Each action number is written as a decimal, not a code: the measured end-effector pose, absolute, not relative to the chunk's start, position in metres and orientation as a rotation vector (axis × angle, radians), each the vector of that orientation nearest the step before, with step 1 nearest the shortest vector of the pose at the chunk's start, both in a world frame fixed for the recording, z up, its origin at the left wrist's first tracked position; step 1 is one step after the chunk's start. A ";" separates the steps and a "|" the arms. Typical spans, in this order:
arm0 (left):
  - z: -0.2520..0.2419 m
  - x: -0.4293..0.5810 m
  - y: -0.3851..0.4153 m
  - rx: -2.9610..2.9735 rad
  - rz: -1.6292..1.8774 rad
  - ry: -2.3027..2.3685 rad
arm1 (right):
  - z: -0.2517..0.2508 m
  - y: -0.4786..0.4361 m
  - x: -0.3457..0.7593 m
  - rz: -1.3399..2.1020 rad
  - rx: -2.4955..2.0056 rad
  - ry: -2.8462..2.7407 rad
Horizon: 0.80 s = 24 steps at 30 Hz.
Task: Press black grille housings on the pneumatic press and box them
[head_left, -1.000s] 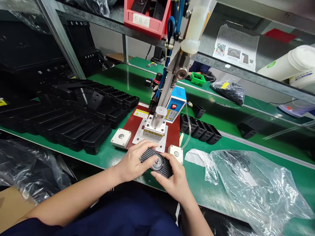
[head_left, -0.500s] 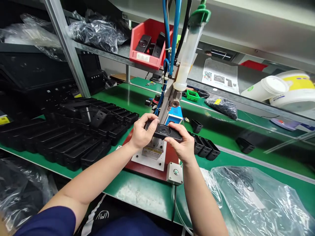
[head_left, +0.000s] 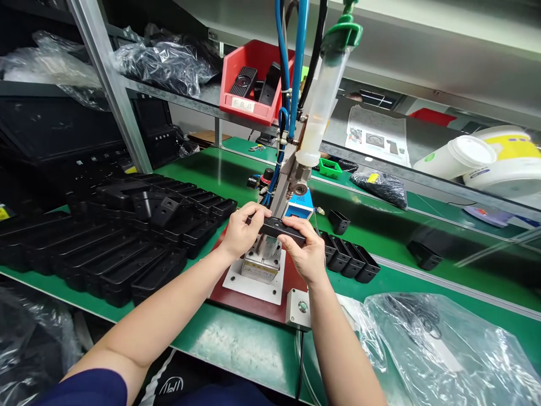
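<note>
Well, the head view shows both hands working close together over the middle of the green desk (head_left: 198,338). The left hand (head_left: 243,230) and the right hand (head_left: 302,252) hold a black ribbed plastic part (head_left: 282,227) between them, seen almost edge-on and roughly level, one end in each hand. The fingers (head_left: 257,211) of both hands are closed around it rather than spread, and no slack shows in either hold. The part sits directly above the metal fixture (head_left: 258,264) of a small bench press, but the hands hide whether it touches. A level, even hold from both sides looks like the sound way to manage it here, because a tilted part would be hard to spot from this angle. The fixture stands on a white plate (head_left: 249,286) over a dark red base (head_left: 247,301), with a button box (head_left: 298,308) just beside the right wrist. A clear syringe barrel (head_left: 316,110) and blue hoses (head_left: 298,56) rise behind the press. Rows of black plastic housings (head_left: 139,248) lie to the left, a shorter row of black housings (head_left: 350,260) lies to the right, and a red bin (head_left: 249,84) sits on the shelf above.
</note>
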<state>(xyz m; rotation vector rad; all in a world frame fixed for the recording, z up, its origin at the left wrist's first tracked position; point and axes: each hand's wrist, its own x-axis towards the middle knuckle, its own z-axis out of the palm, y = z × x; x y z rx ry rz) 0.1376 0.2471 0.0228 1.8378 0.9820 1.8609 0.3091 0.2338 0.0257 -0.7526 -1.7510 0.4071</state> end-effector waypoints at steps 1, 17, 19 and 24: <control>0.021 0.138 0.248 1.833 1.879 0.974 | 0.024 0.234 0.309 0.394 -0.753 -1.746; 0.003 0.142 0.241 1.952 2.026 1.046 | 0.011 0.231 0.313 0.264 -0.673 -1.845; 0.001 0.141 0.242 1.951 2.009 1.008 | 0.009 0.232 0.312 0.274 -0.670 -1.829; 0.003 0.141 0.244 1.913 1.983 1.007 | 0.011 0.232 0.310 0.232 -0.712 -1.832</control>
